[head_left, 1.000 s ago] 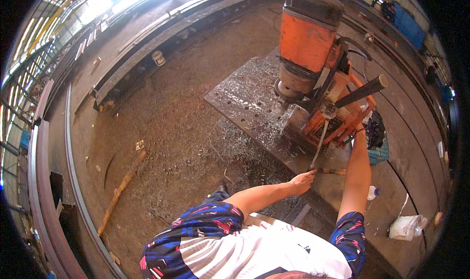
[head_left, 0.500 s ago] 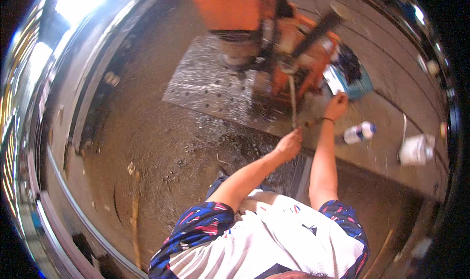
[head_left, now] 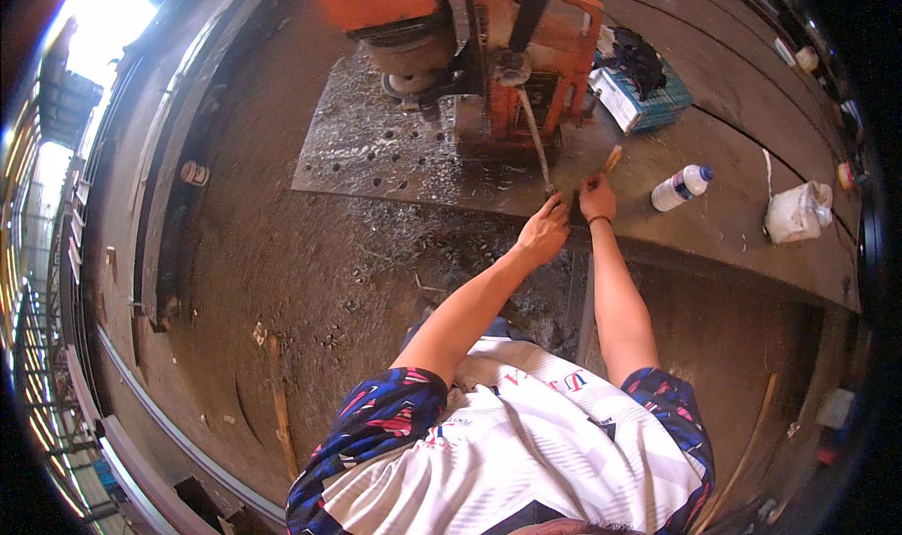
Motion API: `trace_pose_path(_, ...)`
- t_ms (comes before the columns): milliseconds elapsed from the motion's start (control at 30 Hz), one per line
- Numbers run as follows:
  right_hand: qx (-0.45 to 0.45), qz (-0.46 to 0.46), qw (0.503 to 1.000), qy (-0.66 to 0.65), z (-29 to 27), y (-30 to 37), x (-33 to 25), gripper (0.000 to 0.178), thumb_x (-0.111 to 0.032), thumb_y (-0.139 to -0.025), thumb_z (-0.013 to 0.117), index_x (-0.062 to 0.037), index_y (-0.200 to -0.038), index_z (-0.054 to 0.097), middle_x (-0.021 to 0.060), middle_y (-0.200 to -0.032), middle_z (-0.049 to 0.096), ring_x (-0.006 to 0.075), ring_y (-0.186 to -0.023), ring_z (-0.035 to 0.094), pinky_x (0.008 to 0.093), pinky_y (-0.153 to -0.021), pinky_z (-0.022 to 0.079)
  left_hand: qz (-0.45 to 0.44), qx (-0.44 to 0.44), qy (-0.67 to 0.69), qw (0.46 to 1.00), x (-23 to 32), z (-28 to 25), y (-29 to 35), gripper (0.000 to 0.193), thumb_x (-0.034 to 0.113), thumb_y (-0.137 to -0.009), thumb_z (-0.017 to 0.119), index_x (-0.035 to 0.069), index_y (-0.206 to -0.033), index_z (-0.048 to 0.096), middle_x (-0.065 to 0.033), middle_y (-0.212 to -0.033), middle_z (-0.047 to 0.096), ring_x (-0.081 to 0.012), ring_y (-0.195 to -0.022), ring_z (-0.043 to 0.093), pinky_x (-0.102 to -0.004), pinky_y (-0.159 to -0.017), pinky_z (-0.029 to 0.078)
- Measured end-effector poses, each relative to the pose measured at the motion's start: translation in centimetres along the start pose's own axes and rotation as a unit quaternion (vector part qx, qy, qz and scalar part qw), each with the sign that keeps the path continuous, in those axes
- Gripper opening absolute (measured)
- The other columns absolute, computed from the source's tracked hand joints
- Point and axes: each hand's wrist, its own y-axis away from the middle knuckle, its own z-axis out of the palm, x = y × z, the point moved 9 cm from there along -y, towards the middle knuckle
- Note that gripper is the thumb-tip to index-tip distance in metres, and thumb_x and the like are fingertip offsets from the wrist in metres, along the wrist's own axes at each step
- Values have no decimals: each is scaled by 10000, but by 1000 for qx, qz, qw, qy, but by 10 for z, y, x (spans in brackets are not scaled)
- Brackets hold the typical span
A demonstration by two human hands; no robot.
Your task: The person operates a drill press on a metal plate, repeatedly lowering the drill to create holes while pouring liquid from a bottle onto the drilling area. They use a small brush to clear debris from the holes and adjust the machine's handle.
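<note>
An orange drilling machine (head_left: 540, 61) stands on a steel plate (head_left: 352, 145) that has several round holes in it. From its hub slants a thin metal lever (head_left: 534, 126). The fingers of my left hand (head_left: 543, 232) are closed round the lever's lower end. Beside it, a little to the right, my right hand (head_left: 598, 200) is closed on a short stick with a yellowish end (head_left: 613, 157) poking up past the fingers. The rest of that stick is hidden, so its exact kind cannot be told. The drill's dark lower body (head_left: 418, 61) hangs over the plate.
Right of my right hand, a bottle with a blue cap (head_left: 681, 187) lies tilted. Farther right sits a white plastic jug (head_left: 799, 213). A teal-and-white box (head_left: 648, 103) carries a dark cloth-like bundle (head_left: 634, 61). Metal shavings (head_left: 376, 244) litter the dark surface below the plate.
My right hand has come down and left from near the box to beside my left hand. My left hand has stayed on the lever. The whole view has shifted and become sharper.
</note>
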Motion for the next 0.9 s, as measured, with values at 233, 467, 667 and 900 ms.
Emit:
trace_pose_path(233,-47,-52,946,-315,42,-1,-8,356,-353,-934,617,-89,-1172,631,106,-1060,682,260,-962,633,391,-863,478,-87,103,271,953,-34,-35,39,222,203,-831,649,66,-1005,643,-129,-1149,585,-300,-1194,485,-513,-1070,309)
trace_pose_path(467,-90,-29,925,-369,34,-11,-23,537,-487,-945,572,1,-1158,644,155,-1146,649,262,-1066,585,367,-931,432,-323,229,459,796,-104,-2,27,324,290,-989,498,10,-1140,558,-143,-947,629,-332,-803,592,-414,-686,478)
trace_pose_path(667,-49,-64,931,-357,-16,-3,-24,559,-479,-942,585,17,-1197,622,152,-1161,641,243,-1048,586,336,-909,439,-393,76,830,389,-78,51,-43,379,398,-1021,401,183,-1309,522,-47,-1006,641,-171,-815,566,-372,-688,464)
trace_pose_path(900,-85,-117,925,-352,-54,-9,-11,504,-428,-954,593,-8,-1232,615,117,-1134,655,221,-1026,592,332,-907,444,-345,82,889,290,-48,67,-105,290,393,-963,529,183,-1094,680,-34,-955,655,-182,-790,581,-370,-664,472)
